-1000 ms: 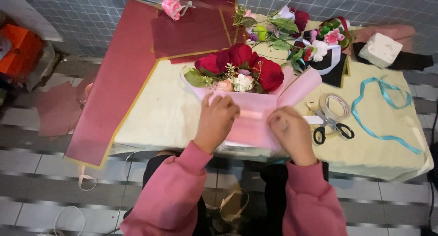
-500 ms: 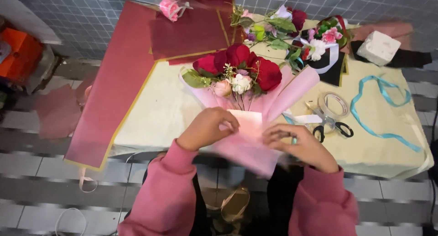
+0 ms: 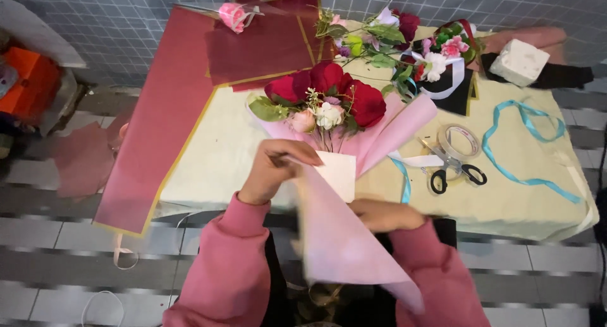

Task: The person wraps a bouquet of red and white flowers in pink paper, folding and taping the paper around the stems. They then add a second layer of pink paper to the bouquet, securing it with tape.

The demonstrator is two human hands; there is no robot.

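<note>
The left hand (image 3: 273, 169) pinches the top edge of a pink paper sheet (image 3: 341, 238) in the middle of the frame. Its fingers are curled shut on the paper. The right hand (image 3: 386, 214) is just right of the middle, below the bouquet. It is partly hidden behind the sheet, with fingers bent, and seems to hold the paper from below, but I cannot tell for sure.

The bouquet (image 3: 325, 102) lies above the hands, with red roses and small pale flowers. Its stems point down toward the person. More pink paper already fans out under the flowers.

To do this step well, I think the sheet should go flat and snug around the stems, with both hands pulling evenly so it does not crease or tear.

The worktop (image 3: 215, 150) edge runs just under the hands, so the lower part of the sheet hangs off it. Scissors (image 3: 452, 172) and a tape roll (image 3: 459, 140) lie near, on the right. A blue ribbon (image 3: 525, 137) curls further right. Big dark red paper (image 3: 164, 112) hangs over the left edge. There is bare room to the left of the bouquet.
</note>
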